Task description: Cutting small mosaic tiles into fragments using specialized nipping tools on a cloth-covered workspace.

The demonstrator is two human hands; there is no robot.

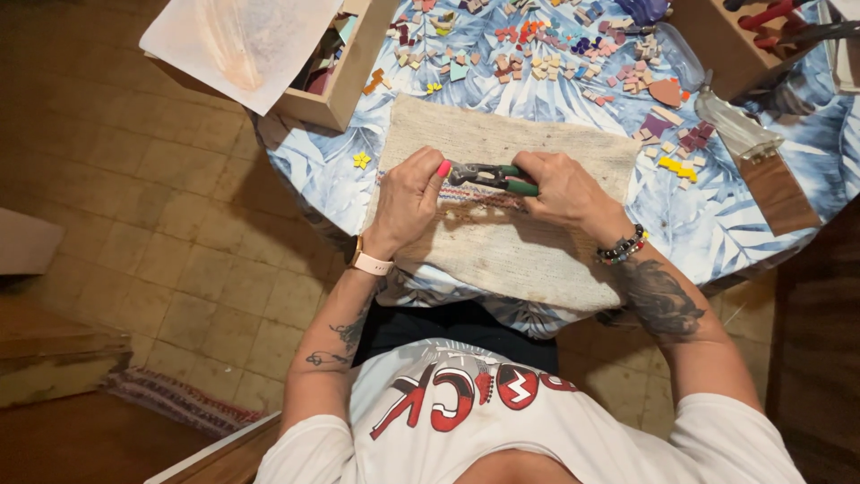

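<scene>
Over a round table covered in blue leaf-print cloth (pixel 313 161), a beige woven mat (pixel 502 242) lies under metal nippers with green handles (pixel 493 177). Both the right hand (pixel 566 190), clamped around the handles, and the left hand (pixel 408 197), pinching at the jaws, hold them just above the mat. Nearby, an open wooden box (pixel 345 85) holds coloured tile scraps (pixel 324 67).

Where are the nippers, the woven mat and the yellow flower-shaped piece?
nippers (pixel 491 175), head view, on the metal middle.
mat (pixel 502 255), head view, on its bare centre.
yellow flower piece (pixel 361 159), head view, on its middle.
</scene>
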